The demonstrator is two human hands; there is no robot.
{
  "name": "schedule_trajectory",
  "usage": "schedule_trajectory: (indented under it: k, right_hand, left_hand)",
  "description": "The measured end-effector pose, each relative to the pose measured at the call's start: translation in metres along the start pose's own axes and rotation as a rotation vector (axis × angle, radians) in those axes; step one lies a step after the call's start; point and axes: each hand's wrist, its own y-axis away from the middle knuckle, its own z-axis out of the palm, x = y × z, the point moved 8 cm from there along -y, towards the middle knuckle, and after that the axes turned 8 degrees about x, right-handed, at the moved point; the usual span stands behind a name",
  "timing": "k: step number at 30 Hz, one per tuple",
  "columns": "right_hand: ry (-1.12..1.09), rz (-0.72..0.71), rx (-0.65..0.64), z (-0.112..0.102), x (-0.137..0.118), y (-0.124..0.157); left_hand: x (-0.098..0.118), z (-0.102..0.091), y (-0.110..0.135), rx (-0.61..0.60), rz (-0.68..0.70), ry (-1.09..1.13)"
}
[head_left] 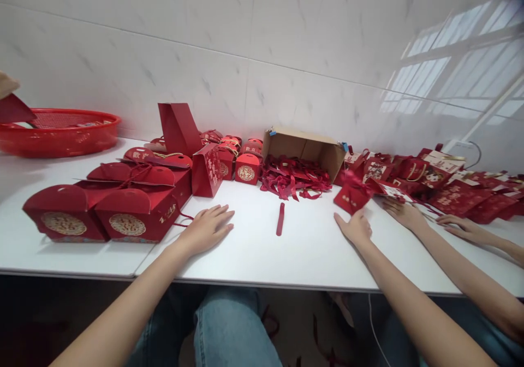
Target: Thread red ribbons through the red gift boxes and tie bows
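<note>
My left hand (207, 228) rests on the white table with fingers stretched out and nothing in it. Beside it stand large red gift boxes (135, 217) with round gold emblems, a thin cord trailing toward my wrist. At the right, my right hand (357, 228) is closed at the lower edge of a small red gift bag (351, 196) with a ribbon on top, slightly blurred. Between my hands lies a short strip of red ribbon (280, 219). Behind it, a heap of dark red ribbons (297, 177) spills from a tipped cardboard box (305, 140).
A co-worker's hands (403, 214) work close on my right, beside many red gift bags (462, 197). Small red boxes (248, 167) and a tall red carton (208, 170) stand at the back. A red plastic basket (61, 143) sits far left. The tiled wall (229, 55) bounds the table.
</note>
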Motion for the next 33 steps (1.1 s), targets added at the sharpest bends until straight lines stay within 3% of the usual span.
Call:
schedule_trajectory:
  k: [4, 13, 16, 20, 23, 26, 29, 33]
  right_hand:
    - [0.089, -0.136, -0.135, 0.021, -0.002, 0.000]
    - [0.136, -0.187, -0.210, 0.021, -0.007, 0.014]
    - [0.098, -0.233, -0.247, 0.025, -0.027, 0.034]
    - [-0.023, -0.391, -0.320, 0.032, -0.081, 0.080]
    - [-0.182, -0.593, -0.409, 0.034, -0.136, 0.118]
    - [-0.244, -0.635, -0.456, 0.037, -0.177, 0.135]
    - [-0.253, -0.641, -0.469, 0.046, -0.210, 0.131]
    - [-0.256, -0.651, -0.422, 0.055, -0.239, 0.110]
  left_hand:
    - [0.000, 0.001, 0.000, -0.004, -0.003, 0.005]
    - [0.004, -0.002, 0.004, 0.005, 0.005, -0.004]
    - [0.006, -0.004, 0.005, 0.020, 0.007, 0.003]
    - [0.003, -0.006, 0.004, 0.079, -0.058, 0.022]
    - [-0.009, -0.009, 0.005, 0.201, -0.201, 0.020]
    - [-0.021, -0.018, 0.005, 0.360, -0.312, 0.007]
    - [-0.027, -0.040, -0.007, 0.537, -0.341, 0.028]
    - [-0.031, -0.085, -0.038, 0.856, -0.311, 0.031]
